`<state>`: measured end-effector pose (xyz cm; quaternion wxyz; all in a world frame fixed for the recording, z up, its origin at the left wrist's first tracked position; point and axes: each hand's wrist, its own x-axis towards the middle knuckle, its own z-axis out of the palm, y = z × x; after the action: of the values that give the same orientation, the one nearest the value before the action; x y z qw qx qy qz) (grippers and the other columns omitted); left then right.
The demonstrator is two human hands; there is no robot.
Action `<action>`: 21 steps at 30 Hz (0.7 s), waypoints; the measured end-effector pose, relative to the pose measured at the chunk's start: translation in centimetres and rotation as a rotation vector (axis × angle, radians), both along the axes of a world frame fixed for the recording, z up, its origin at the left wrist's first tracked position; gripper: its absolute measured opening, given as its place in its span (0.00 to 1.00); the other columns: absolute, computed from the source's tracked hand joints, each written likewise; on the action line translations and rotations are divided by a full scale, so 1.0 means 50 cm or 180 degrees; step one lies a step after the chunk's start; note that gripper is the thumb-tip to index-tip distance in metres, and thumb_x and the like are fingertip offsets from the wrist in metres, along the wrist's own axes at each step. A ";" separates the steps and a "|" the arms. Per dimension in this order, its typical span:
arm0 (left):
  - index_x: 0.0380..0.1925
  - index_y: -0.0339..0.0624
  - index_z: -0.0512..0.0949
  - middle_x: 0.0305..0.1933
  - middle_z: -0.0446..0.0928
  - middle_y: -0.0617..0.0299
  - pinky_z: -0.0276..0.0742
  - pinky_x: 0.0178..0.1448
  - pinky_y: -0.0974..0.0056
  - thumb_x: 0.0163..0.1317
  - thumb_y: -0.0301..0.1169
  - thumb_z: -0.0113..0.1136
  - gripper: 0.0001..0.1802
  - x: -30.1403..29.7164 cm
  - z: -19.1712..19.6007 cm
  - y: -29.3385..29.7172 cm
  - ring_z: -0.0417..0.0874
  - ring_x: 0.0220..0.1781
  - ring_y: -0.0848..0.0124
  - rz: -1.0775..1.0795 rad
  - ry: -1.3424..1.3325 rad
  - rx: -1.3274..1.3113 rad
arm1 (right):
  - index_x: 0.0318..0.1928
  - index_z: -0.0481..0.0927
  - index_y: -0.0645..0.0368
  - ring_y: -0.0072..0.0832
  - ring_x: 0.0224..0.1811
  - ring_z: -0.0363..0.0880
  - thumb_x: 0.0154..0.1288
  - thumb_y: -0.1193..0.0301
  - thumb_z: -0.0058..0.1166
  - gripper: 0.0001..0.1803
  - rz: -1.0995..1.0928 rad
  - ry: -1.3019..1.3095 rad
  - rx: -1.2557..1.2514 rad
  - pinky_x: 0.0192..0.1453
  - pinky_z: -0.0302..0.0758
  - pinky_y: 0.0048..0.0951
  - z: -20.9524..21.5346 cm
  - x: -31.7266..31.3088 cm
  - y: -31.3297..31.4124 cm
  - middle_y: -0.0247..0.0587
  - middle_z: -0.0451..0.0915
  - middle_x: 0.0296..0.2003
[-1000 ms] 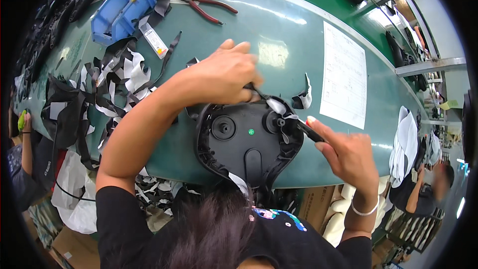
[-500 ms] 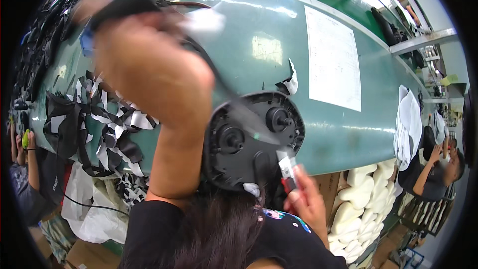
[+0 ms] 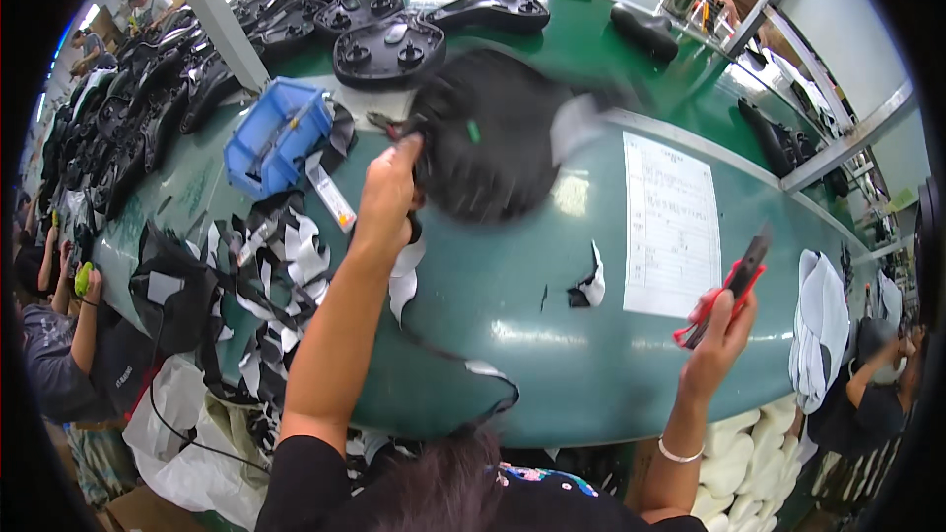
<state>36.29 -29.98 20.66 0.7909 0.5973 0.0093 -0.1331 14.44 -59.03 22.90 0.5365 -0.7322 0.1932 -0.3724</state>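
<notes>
Left of the white paper sheet (image 3: 672, 227), the left hand (image 3: 386, 195) grips the left edge of a motion-blurred black bicycle saddle (image 3: 498, 153). Near the sheet's lower right corner, the right hand (image 3: 724, 331) clasps a red-and-black knife (image 3: 739, 284).

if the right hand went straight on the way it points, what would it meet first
Led by its red-and-black tool, the right hand would probably meet the grey metal bar beside the green bench, though depth is unclear and it may pass above.
</notes>
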 end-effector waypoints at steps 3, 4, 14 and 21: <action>0.42 0.37 0.76 0.41 0.79 0.56 0.73 0.39 0.68 0.65 0.36 0.49 0.14 0.035 -0.063 -0.104 0.76 0.33 0.70 -0.0490 -0.1397 0.1889 | 0.56 0.69 0.60 0.14 0.25 0.66 0.71 0.65 0.49 0.18 0.0134 -0.0013 0.0140 0.28 0.65 0.16 -0.026 0.110 -0.079 0.29 0.71 0.29; 0.45 0.38 0.77 0.49 0.77 0.53 0.72 0.55 0.60 0.60 0.35 0.56 0.16 0.012 -0.080 -0.142 0.79 0.45 0.60 -0.1313 -0.2660 0.2663 | 0.56 0.70 0.60 0.14 0.24 0.66 0.69 0.65 0.51 0.19 0.0223 0.0078 0.0222 0.27 0.65 0.16 -0.047 0.154 -0.101 0.28 0.71 0.29; 0.24 0.34 0.78 0.26 0.78 0.59 0.72 0.33 0.67 0.64 0.30 0.57 0.12 0.015 -0.130 -0.217 0.77 0.27 0.71 -0.0693 -0.1073 0.0704 | 0.56 0.71 0.54 0.19 0.28 0.73 0.62 0.66 0.61 0.22 0.0847 -0.0181 0.1885 0.29 0.73 0.26 -0.148 0.751 -0.344 0.30 0.72 0.28; 0.22 0.35 0.76 0.24 0.77 0.60 0.72 0.30 0.67 0.64 0.28 0.57 0.12 0.010 -0.105 -0.209 0.76 0.25 0.71 -0.0944 -0.1624 0.1153 | 0.59 0.66 0.40 0.34 0.39 0.74 0.61 0.60 0.62 0.28 0.0824 -0.0288 0.2250 0.31 0.76 0.47 -0.139 1.057 -0.393 0.34 0.70 0.43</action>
<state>36.77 -40.42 15.40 0.6209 0.7368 -0.2522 -0.0890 67.28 -78.69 15.96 0.8067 -0.5031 0.1917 -0.2438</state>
